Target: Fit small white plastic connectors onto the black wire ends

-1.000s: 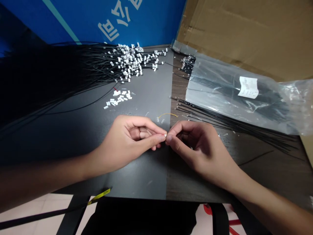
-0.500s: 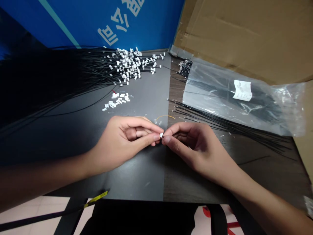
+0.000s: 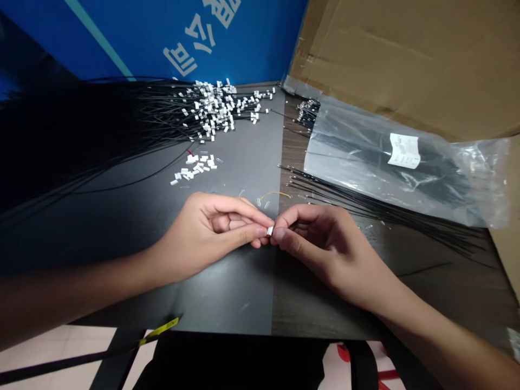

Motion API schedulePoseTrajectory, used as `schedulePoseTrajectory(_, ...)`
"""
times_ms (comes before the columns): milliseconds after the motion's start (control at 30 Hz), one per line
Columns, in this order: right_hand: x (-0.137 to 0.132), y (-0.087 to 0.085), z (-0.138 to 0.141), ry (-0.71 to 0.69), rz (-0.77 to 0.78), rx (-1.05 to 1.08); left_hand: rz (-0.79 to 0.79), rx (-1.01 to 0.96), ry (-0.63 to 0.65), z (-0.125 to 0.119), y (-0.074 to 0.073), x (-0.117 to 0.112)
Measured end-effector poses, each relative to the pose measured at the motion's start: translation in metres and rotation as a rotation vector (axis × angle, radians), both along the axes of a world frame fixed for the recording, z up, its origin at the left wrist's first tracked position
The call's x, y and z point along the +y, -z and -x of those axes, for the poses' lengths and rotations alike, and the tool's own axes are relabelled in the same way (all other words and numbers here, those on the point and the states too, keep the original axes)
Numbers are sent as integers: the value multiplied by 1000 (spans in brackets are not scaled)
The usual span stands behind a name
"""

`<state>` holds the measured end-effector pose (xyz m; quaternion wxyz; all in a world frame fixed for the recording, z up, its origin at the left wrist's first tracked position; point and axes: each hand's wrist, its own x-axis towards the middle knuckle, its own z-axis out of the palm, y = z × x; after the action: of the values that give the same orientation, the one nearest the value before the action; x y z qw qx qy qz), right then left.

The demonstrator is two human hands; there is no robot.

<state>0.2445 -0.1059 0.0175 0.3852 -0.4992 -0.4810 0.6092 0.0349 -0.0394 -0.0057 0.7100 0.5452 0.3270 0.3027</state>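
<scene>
**Head view, hands at centre.** My left hand [image 3: 211,230] and right hand [image 3: 325,246] meet fingertip to fingertip just above the worktop [image 3: 426,281]. They sit over the seam where the grey mat [image 3: 227,281] ends and bare wood begins. Between them is one small white connector [image 3: 270,231].

**Left grip:** closed, with thumb and forefinger pinching the connector from its left side and the other fingers curled into the palm.

**Right grip:** closed as well, with thumb and forefinger pressed onto the connector's right end (whether a wire also lies between these fingertips I cannot tell; the fingers hide it). Both wrists lie low, and the forearms run off the lower edge.

**Behind, on the mat:** a small heap [image 3: 195,167] of loose white pieces lies well apart from my hands. Farther back is a broad bundle of black wires [image 3: 122,119], their ends capped in white and fanned toward the back corner. Just beyond my fingertips, a thin yellow loop [image 3: 275,193] lies flat across the mat's edge.

**Right of centre, on the wood:** a spread of bare black strands [image 3: 365,206] lies partly under a clear plastic bag [image 3: 357,141]. The bag bears a white label [image 3: 403,150] and holds more dark wires.

**Backdrop:** blue board [image 3: 142,32] at left, cardboard [image 3: 406,54] at right. At the near edge, a yellow tag [image 3: 160,327] shows below the worktop
</scene>
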Motion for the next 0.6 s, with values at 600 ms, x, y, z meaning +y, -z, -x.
schedulePoseTrajectory(600, 6, 7, 0, 35, -50, 49, -140, -116, 38, -1, 7, 5)
